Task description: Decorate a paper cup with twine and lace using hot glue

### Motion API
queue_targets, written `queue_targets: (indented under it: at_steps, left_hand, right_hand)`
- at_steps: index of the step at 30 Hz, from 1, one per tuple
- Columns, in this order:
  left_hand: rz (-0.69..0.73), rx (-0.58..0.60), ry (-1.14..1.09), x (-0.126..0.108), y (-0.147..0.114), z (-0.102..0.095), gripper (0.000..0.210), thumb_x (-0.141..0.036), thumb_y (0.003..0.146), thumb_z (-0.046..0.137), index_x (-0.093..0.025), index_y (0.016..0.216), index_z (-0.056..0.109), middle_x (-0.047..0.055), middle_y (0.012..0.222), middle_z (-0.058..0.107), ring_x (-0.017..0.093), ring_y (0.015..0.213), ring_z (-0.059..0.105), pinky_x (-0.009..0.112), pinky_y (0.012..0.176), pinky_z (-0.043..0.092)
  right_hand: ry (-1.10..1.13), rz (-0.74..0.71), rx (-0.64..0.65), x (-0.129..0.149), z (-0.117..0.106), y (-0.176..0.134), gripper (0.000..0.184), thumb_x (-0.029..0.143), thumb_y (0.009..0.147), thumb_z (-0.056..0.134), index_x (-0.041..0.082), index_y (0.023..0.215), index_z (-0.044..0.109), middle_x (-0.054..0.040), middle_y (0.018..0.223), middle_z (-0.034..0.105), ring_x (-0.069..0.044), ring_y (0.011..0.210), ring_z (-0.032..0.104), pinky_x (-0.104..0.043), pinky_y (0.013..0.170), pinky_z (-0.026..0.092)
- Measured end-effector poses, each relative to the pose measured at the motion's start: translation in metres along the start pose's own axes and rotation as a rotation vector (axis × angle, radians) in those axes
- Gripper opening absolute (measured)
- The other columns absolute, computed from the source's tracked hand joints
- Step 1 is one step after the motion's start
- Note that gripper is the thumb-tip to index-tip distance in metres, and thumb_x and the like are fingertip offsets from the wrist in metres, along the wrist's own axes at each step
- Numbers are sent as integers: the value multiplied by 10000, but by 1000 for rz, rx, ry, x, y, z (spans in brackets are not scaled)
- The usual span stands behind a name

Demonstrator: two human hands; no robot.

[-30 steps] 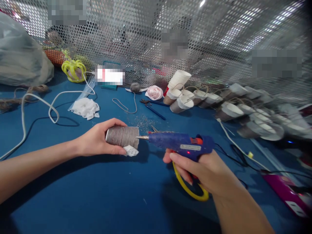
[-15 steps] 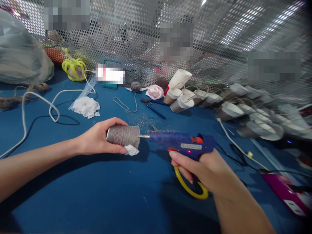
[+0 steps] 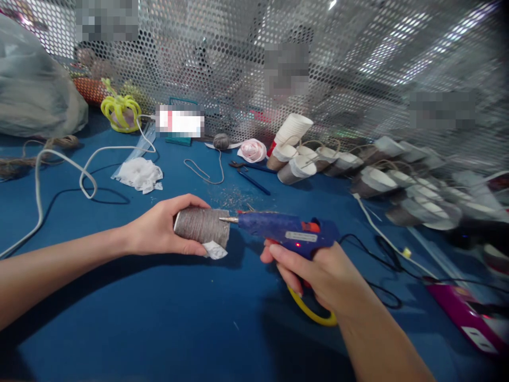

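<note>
My left hand (image 3: 169, 225) grips a paper cup (image 3: 201, 226) wound with grey-brown twine, lying on its side. A small strip of white lace (image 3: 215, 250) hangs at its lower right end, by my thumb. My right hand (image 3: 308, 270) holds a blue glue gun (image 3: 286, 229) with a red light lit on its body. The gun's metal nozzle points left and lies at the cup's right end; whether it touches the twine I cannot tell. Below the gun, a yellow ring-shaped handle (image 3: 312, 312) shows, partly hidden by my right hand.
White lace (image 3: 140, 174), a pink fabric rose (image 3: 252, 150), a ball of grey twine (image 3: 221, 141) and blue-handled pliers (image 3: 254, 182) lie beyond my hands. Several wrapped cups (image 3: 297, 168) stand back right. A purple power strip (image 3: 463, 315) is at right; a white cable (image 3: 40, 196) loops left.
The glue gun has moved left, its nozzle now over the cup's right end. The cup has tilted slightly, its right end a little lower.
</note>
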State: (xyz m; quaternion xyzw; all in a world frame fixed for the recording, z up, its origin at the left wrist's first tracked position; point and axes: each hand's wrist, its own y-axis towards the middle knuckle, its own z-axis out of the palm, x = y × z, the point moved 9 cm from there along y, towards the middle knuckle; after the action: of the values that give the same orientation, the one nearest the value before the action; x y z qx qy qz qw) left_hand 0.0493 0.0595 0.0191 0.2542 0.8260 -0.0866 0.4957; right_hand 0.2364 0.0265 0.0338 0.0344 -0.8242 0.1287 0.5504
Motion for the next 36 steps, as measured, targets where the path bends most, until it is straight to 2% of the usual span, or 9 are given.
queue_targets:
  at_steps: [8, 15, 23, 30, 36]
  left_hand:
    - [-50, -8, -56, 4, 0, -2, 595, -424, 603, 740, -184, 1089, 495, 20, 923, 582, 147, 759, 538, 244, 654, 462]
    - [5, -11, -30, -4, 0, -2, 587, -411, 592, 751, -174, 1071, 508, 13, 898, 579, 144, 768, 532, 247, 683, 458]
    - [-61, 6, -136, 5, 0, -1, 575, -426, 604, 736, -174, 1064, 500, 11, 869, 572, 122, 682, 518, 227, 598, 456]
    - [-8, -14, -57, -6, -1, -1, 580, -437, 590, 742, -180, 1058, 516, 10, 868, 582, 144, 725, 529, 241, 636, 456]
    - [-24, -30, -48, -1, 0, -2, 588, -433, 589, 744, -180, 1063, 506, 11, 871, 577, 140, 723, 523, 241, 633, 448]
  right_hand:
    - [61, 22, 79, -1, 5, -1, 196, 334, 770, 591, 169, 664, 582, 85, 337, 413, -52, 295, 330, -208, 356, 281]
    - [96, 11, 34, -7, -1, 5, 255, 394, 765, 597, 155, 675, 610, 68, 357, 432, -58, 303, 341, -214, 341, 266]
    - [102, 26, 102, -3, 7, 0, 201, 354, 755, 601, 168, 679, 590, 60, 379, 465, -50, 293, 328, -209, 331, 254]
    - [137, 23, 50, -10, 0, 7, 224, 376, 754, 603, 167, 673, 615, 68, 361, 419, -61, 305, 353, -206, 330, 266]
    - [115, 39, 95, -5, 7, 2, 185, 345, 754, 594, 172, 690, 589, 55, 381, 469, -59, 296, 334, -211, 330, 242]
